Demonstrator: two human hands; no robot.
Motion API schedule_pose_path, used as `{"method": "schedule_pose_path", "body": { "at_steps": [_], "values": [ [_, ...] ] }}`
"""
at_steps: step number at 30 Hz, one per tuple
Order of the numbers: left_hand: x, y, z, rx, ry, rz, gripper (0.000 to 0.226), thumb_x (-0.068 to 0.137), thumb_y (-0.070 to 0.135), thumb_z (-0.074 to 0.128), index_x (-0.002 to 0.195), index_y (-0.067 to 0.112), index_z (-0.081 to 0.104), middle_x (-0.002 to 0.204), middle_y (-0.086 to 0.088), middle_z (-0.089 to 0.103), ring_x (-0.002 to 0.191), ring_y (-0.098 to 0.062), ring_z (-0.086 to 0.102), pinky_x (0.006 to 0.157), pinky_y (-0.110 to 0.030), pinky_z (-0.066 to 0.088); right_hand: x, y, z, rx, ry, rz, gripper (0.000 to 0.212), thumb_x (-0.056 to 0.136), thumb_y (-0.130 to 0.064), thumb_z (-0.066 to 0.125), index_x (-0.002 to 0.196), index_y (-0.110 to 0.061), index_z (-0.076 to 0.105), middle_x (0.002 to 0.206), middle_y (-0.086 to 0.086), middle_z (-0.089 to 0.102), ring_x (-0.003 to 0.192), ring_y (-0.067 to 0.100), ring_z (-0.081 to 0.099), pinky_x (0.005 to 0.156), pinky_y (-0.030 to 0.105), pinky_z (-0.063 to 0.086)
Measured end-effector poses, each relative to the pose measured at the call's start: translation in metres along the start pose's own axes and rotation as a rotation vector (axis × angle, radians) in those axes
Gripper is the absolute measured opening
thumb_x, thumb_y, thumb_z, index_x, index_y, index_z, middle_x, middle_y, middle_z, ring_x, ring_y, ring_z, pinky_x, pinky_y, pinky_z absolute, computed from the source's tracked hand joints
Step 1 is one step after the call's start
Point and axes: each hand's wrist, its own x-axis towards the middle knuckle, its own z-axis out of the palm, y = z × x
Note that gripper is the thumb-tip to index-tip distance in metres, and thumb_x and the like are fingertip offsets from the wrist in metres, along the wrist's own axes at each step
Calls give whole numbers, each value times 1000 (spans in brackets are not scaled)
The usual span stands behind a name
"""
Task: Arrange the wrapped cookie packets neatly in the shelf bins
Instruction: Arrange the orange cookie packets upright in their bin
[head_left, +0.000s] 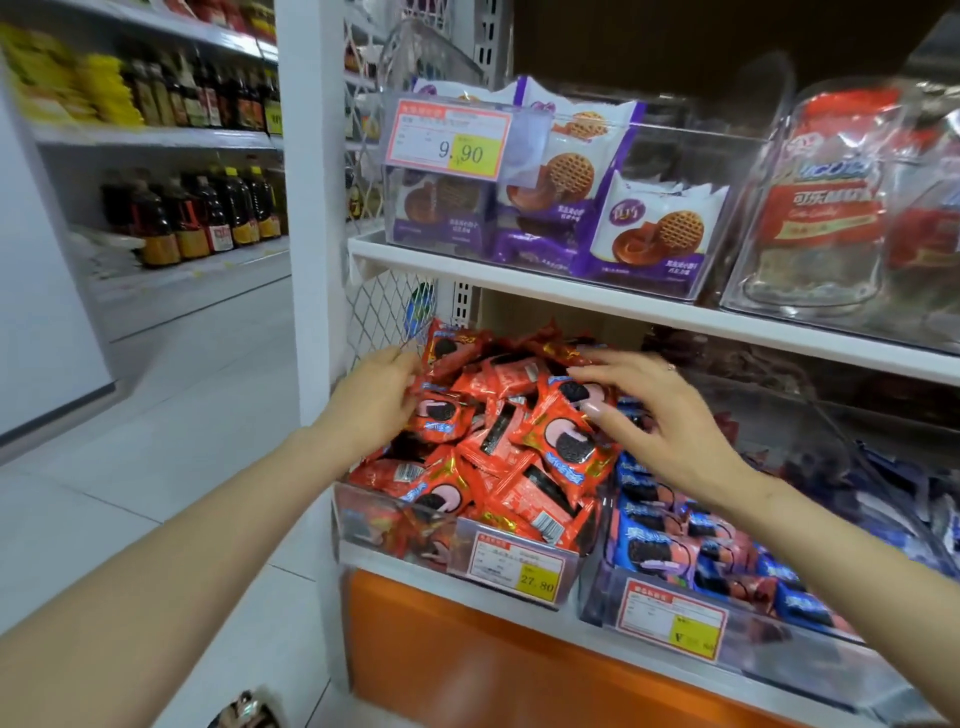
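Both bare forearms reach in from the near edge, and at their far ends the left hand (374, 400) and right hand (670, 421) bracket a heap of red cookie packets (509, 457) in the leftmost clear bin (363, 512) of the lower shelf.

The packets are piled well above the bin's rim, lying at all angles, some face up and some showing their barcodes. That height is the risk. Packets at the near left corner already overhang the front wall, so a sideways push from either hand would likely tip some onto the floor (208, 415). A nudge to the right could send red ones into the neighbouring bin (613, 587) of blue packets (675, 535), mixing the two sorts. The wrappers look slick and puffy, so I judge the heap will slide rather than hold its shape.

The left hand's fingers (402, 364) curve against the heap's left flank, touching the packets there. Their tips are hidden, so I cannot tell whether they pinch one or merely cup the pile. The right hand's fingers (592, 374) are spread and nearly straight, laid over the far top of the heap. Its thumb (597, 410) rests on a face-up packet just below, and nothing is gripped.

A price tag (517, 569) hangs on the bin's front wall. Behind the left hand stands a wire mesh panel (384, 312). Overhead, the upper shelf (571, 291) carries purple packets (652, 228).
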Motion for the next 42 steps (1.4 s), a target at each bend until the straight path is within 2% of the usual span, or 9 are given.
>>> {"method": "schedule_pose_path", "body": {
  "at_steps": [4,7,10,13,20,24,33,38,42],
  "values": [
    [-5,-5,10,203,-122,72,51,87,37,60,126,6,51,127,-9,47,121,-24,39,100,-31,32,35,-12,9,-84,-187,-40,53,85,-62,37,126,-34,58,138,-11,50,126,8,46,96,23,38],
    [-4,-3,12,302,-184,110,62,86,48,57,133,9,44,134,-7,45,125,-23,37,106,-31,26,64,-19,19,-158,-354,-89,51,90,-59,44,132,-31,53,145,-7,43,133,10,38,105,23,30],
    [-6,-2,11,314,-183,113,58,87,46,56,131,12,43,132,-6,48,124,-23,38,105,-31,24,95,-23,38,-155,-496,-94,44,94,-39,52,135,-23,50,144,-1,44,134,13,37,104,16,23],
    [-9,-1,8,242,-144,123,52,89,43,55,129,13,43,131,-6,47,124,-22,37,102,-29,26,127,-21,65,-191,-526,-91,41,93,-26,57,131,-11,53,136,8,52,127,22,45,104,23,28],
    [-22,-7,8,151,-164,162,56,89,37,58,135,13,38,137,-5,39,129,-20,28,104,-25,21,174,-1,105,-241,-673,110,36,83,-32,70,112,-9,65,112,9,67,94,19,60,82,32,48],
    [-23,-12,6,87,-144,177,47,90,33,56,130,13,42,134,-4,41,127,-19,31,102,-25,24,180,5,111,-206,-653,129,35,80,-21,74,112,-7,67,110,6,66,89,12,54,70,20,39],
    [-23,-6,10,98,-165,180,46,93,28,53,134,13,39,133,-6,41,127,-23,33,108,-30,19,189,12,113,-14,-383,275,30,90,-17,61,113,3,63,112,16,63,90,18,54,68,21,40],
    [-21,-6,12,115,-152,157,45,92,23,53,133,11,39,133,-7,42,128,-24,33,109,-31,18,196,7,118,-48,-453,323,30,83,-11,67,112,-2,62,114,16,61,93,20,55,79,26,43],
    [-18,-6,14,124,-151,152,43,92,21,52,132,11,39,133,-8,43,125,-24,35,103,-31,25,198,5,123,-57,-447,293,28,81,-12,70,107,-2,65,110,14,63,90,16,53,72,22,43]
  ]
}}
